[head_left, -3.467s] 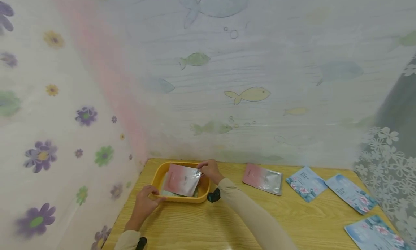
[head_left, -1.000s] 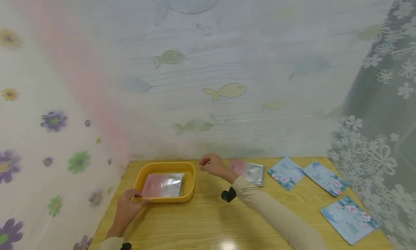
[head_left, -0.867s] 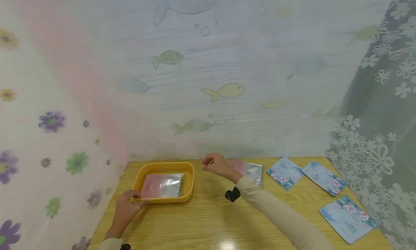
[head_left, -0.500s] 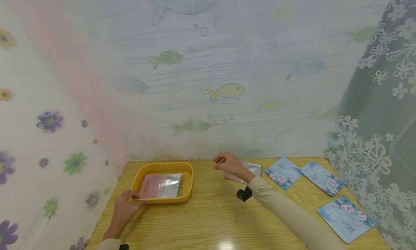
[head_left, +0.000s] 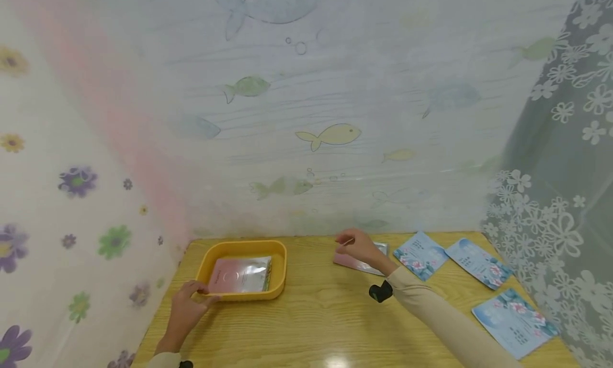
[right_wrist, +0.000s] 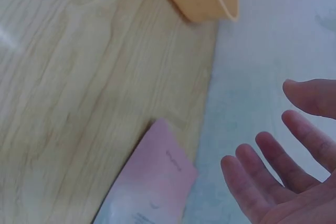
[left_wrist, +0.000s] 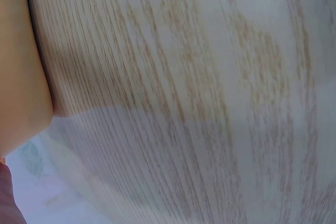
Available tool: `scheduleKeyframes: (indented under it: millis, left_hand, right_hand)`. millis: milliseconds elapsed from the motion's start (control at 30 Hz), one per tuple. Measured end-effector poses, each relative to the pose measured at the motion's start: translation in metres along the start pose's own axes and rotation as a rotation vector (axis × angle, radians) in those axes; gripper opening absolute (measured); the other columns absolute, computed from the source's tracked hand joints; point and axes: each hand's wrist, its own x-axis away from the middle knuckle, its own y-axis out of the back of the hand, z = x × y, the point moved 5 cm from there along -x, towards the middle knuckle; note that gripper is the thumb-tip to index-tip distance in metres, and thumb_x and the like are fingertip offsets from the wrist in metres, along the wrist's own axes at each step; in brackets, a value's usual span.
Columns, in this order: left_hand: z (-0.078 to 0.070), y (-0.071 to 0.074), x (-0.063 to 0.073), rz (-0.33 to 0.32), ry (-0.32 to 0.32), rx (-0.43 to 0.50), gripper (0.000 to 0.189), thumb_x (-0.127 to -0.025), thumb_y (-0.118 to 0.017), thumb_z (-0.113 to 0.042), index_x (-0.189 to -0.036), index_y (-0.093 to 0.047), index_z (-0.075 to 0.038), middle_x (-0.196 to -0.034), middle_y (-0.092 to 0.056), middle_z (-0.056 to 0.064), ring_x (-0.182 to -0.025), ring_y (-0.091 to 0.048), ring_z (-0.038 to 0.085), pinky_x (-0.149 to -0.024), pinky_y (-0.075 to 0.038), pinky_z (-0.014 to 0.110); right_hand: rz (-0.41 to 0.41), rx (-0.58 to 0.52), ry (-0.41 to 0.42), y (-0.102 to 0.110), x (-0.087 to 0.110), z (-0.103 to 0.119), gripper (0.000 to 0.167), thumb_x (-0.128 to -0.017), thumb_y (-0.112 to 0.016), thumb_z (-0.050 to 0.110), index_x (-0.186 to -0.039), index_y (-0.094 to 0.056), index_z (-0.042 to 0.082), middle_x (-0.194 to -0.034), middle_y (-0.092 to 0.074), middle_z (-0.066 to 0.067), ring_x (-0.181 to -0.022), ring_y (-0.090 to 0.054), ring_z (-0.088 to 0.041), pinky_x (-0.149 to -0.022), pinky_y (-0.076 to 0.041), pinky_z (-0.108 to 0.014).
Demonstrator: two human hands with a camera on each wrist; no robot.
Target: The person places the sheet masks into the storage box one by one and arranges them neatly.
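My left hand (head_left: pixel 184 312) grips the near left corner of a yellow plastic tray (head_left: pixel 282 272), fingers at its left side and thumb on the front rim. Inside the tray lies a pink and silver foil sachet (head_left: pixel 239 275), with other packets partly hidden beneath it. My right hand (head_left: pixel 361 247) hovers over a second pink and silver sachet (head_left: pixel 354 264) on the table and covers part of it in the head view. In the right wrist view the right hand's fingers (right_wrist: pixel 286 169) are spread apart and hold nothing, with that sachet's pink end below to the left.
Several blue flowered packets, one at the back (head_left: pixel 421 255), one beside it (head_left: pixel 479 262) and one nearer (head_left: pixel 516 323), lie at the right of the wooden table (head_left: pixel 297 331). A fish-patterned curtain (head_left: pixel 330 208) hangs behind; a flowered sheet (head_left: pixel 91 283) borders the left.
My right hand has let go of the pink and silver sachet inside the tray and moved right to above the other one. My left hand stays at the tray's corner.
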Motion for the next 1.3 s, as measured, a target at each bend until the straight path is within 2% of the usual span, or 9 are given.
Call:
scheduleKeyframes:
  millis: [433, 667, 833, 1133, 1300]
  left_hand:
    - [0.002, 0.001, 0.004, -0.062, -0.064, 0.011, 0.039, -0.051, -0.094, -0.01, -0.069, -0.059, -0.012, -0.071, -0.055, -0.001, -0.068, -0.051, 0.019, -0.064, -0.042, 0.021]
    - [0.003, -0.001, 0.003, -0.07, -0.066, 0.029, 0.04, -0.05, -0.094, -0.01, -0.069, -0.059, -0.014, -0.072, -0.054, -0.002, -0.07, -0.05, 0.016, -0.065, -0.041, 0.02]
    - [0.002, 0.0, 0.002, -0.08, -0.087, 0.023, 0.04, -0.048, -0.094, -0.008, -0.069, -0.059, -0.014, -0.071, -0.054, -0.002, -0.069, -0.05, 0.015, -0.065, -0.041, 0.022]
    - [0.002, 0.004, 0.004, -0.035, -0.014, 0.026, 0.037, -0.054, -0.093, -0.014, -0.07, -0.06, -0.014, -0.074, -0.054, -0.004, -0.071, -0.05, 0.015, -0.066, -0.041, 0.021]
    - [0.001, 0.002, 0.003, -0.012, 0.009, 0.034, 0.034, -0.057, -0.092, -0.018, -0.072, -0.061, -0.014, -0.076, -0.055, -0.002, -0.073, -0.051, 0.016, -0.067, -0.043, 0.027]
  right_hand:
    - [-0.046, 0.073, -0.067, 0.03, 0.007, -0.033, 0.03, -0.086, -0.069, 0.016, -0.112, -0.063, 0.005, -0.118, -0.058, -0.02, -0.102, -0.056, -0.032, -0.079, -0.05, -0.041]
    - [-0.063, 0.068, -0.099, 0.046, 0.006, -0.05, 0.03, -0.089, -0.063, 0.01, -0.117, -0.059, -0.002, -0.123, -0.053, -0.025, -0.108, -0.052, -0.038, -0.082, -0.048, -0.046]
    - [-0.08, 0.077, -0.12, 0.054, 0.004, -0.061, 0.032, -0.088, -0.064, 0.009, -0.117, -0.058, -0.003, -0.123, -0.053, -0.025, -0.11, -0.051, -0.04, -0.082, -0.048, -0.047]
    - [-0.081, 0.118, -0.151, 0.068, -0.003, -0.081, 0.036, -0.088, -0.062, 0.009, -0.12, -0.056, -0.007, -0.125, -0.052, -0.028, -0.116, -0.046, -0.043, -0.09, -0.043, -0.052]
    - [-0.078, 0.058, -0.202, 0.076, 0.001, -0.091, 0.036, -0.091, -0.056, 0.006, -0.122, -0.052, -0.011, -0.121, -0.053, -0.029, -0.112, -0.05, -0.044, -0.089, -0.043, -0.054]
